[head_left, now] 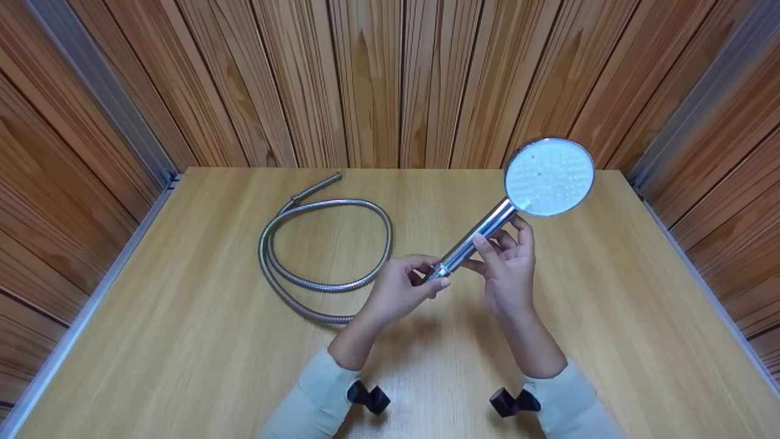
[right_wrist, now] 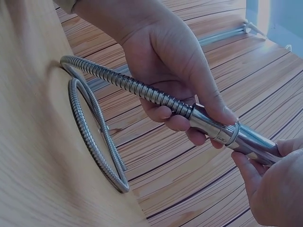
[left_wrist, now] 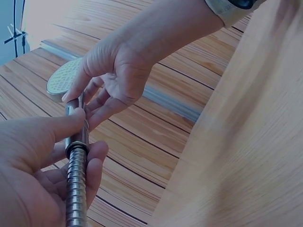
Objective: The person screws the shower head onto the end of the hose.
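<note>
A chrome shower head (head_left: 549,177) with a round white spray face is held up over the table, its handle slanting down to the left. My right hand (head_left: 510,268) grips the handle (head_left: 481,235) around its middle. At the handle's lower end, my left hand (head_left: 402,286) pinches the smooth metal end nut (right_wrist: 207,124) of a ribbed metal shower hose (right_wrist: 128,84). In the right wrist view the nut meets the handle end; whether it is threaded on, I cannot tell. The hose (head_left: 329,286) runs from under my left hand into a loop on the table.
The hose's free end (head_left: 332,178) points toward the back of the wooden table (head_left: 183,341). Wood-plank walls (head_left: 372,79) stand behind and at both sides, with metal rails (head_left: 91,299) along the table's sides.
</note>
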A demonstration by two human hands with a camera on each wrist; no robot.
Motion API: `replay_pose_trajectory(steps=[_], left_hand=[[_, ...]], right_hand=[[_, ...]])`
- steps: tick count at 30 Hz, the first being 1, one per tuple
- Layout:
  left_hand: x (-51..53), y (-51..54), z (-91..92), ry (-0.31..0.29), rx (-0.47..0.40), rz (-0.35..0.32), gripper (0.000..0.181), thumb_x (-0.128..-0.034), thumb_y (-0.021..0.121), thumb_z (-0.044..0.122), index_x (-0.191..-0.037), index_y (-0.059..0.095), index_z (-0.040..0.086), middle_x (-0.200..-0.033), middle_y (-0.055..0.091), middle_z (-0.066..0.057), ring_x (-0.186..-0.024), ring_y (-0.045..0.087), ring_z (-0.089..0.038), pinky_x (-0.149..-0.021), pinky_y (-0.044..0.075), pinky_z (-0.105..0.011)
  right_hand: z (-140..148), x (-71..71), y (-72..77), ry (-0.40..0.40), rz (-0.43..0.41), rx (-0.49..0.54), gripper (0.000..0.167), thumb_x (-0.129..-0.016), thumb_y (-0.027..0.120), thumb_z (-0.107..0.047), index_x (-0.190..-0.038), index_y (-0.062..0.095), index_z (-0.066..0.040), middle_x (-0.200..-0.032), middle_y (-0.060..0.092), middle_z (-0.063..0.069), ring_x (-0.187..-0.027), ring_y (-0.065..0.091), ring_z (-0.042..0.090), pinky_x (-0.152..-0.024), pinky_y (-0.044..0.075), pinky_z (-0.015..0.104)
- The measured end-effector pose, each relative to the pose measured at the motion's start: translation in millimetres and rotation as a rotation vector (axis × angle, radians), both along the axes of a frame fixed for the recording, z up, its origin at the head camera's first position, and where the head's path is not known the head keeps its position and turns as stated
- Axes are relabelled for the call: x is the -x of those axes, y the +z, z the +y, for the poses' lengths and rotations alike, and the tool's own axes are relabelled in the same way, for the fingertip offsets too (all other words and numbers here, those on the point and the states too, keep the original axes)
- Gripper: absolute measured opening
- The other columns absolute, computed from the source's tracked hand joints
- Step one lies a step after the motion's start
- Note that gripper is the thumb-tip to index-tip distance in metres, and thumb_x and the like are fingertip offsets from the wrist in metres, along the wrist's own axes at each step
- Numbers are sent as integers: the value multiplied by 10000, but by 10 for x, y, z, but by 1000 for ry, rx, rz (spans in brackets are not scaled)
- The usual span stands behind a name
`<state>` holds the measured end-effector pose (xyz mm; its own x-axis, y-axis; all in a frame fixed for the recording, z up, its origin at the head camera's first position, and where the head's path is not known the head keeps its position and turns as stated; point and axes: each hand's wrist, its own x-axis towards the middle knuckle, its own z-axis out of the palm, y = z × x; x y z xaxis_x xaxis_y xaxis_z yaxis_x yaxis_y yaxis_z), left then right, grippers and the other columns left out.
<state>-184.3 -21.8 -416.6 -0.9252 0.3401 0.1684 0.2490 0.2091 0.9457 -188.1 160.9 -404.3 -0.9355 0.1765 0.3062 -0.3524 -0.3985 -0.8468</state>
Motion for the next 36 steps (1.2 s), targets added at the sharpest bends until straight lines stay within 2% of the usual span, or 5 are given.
replay_pose_trajectory(steps=[5,10,26,30,36], left_hand=[[8,32,-25,-61,-72,-86,224,-941,657,136,-1150,706,73,-934,676,-11,-746,658,-184,-654,533,-283],[16,49,-42,-87,-61,-140,286,-932,637,34,-1209,686,87,-990,672,-14,-831,655,-191,-719,546,-304],[17,45,-39,8,56,-68,343,-774,834,113,-1102,742,151,-939,644,26,-813,596,-178,-661,533,-294],[22,55,-72,-55,33,-79,286,-816,805,158,-1093,738,137,-923,667,20,-833,606,-177,-688,531,-301],[26,78,-103,-143,-49,-120,237,-904,676,57,-1139,692,39,-938,670,-27,-850,615,-177,-686,548,-304]], right_hand=[[12,23,-11,-2,9,13,536,-922,599,67,-1372,359,-97,-1049,564,139,-873,643,233,-654,576,445],[24,33,-16,-15,-11,21,525,-924,601,57,-1366,370,-110,-1047,565,131,-881,639,231,-658,576,451],[21,12,-13,-18,-15,6,527,-928,601,48,-1369,363,-113,-1050,563,142,-881,650,235,-658,572,464],[15,15,-19,-12,-11,11,523,-926,603,52,-1366,366,-101,-1035,567,138,-854,646,227,-636,576,444],[13,21,-19,2,-1,14,527,-920,605,62,-1366,369,-89,-1042,559,144,-856,648,231,-628,576,443]])
